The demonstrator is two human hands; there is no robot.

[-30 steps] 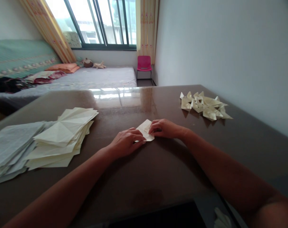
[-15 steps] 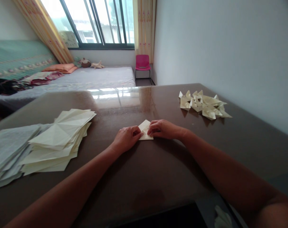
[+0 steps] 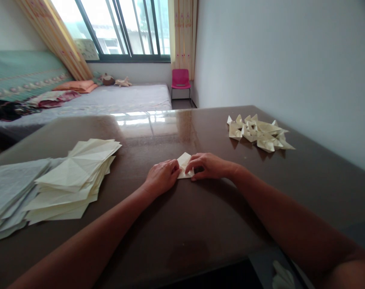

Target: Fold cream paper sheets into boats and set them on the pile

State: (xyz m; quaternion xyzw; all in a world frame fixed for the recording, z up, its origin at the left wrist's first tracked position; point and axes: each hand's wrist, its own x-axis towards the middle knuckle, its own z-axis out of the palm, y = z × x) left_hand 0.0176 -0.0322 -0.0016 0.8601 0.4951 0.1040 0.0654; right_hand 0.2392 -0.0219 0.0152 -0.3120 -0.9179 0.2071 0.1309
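A small piece of folded cream paper (image 3: 184, 159) lies on the brown table between my hands. My left hand (image 3: 163, 176) grips its left edge, the fingers curled and the thumb hidden behind them. From the right, my right hand (image 3: 207, 165) presses fingertips onto the paper's face, with its thumb at the lower right corner. The fingers cover part of the folds, so their exact shape is hard to make out.
Creased cream sheets (image 3: 80, 162) are stacked at the left, beside a pile of greyish sheets (image 3: 15, 186). Folded paper shapes (image 3: 257, 132) sit together at the far right of the glossy table (image 3: 170, 224). Beyond are a bed (image 3: 134, 96) and a pink chair (image 3: 181, 78).
My right thumb has moved away from the fingers, opening a gap between them over the paper's right side. My left hand and the paper have shifted slightly right.
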